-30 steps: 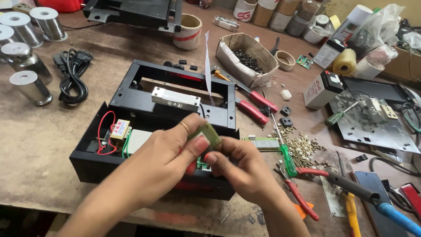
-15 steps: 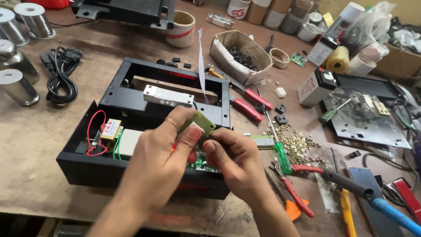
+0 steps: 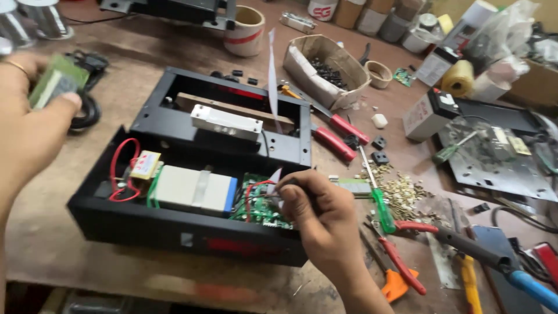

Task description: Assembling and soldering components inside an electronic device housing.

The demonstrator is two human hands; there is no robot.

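Cluttered workbench (image 3: 52, 215), left hand (image 3: 26, 128) raised gripping green part (image 3: 53, 84), right hand (image 3: 319, 215) pinching wires (image 3: 256, 192)

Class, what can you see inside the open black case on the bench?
Inside the black case: red wires, a white block and a green circuit board. The right hand covers the board's right end.

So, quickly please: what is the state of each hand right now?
Left hand: closed, holding a small green part.
Right hand: fingers pinched at the green circuit board; what it grips cannot be told.

Worn brown workbench (image 3: 192, 70) under black casing (image 3: 174, 224), red-handled pliers (image 3: 340, 132), tape roll (image 3: 244, 22), perhaps brass screws (image 3: 401, 189).
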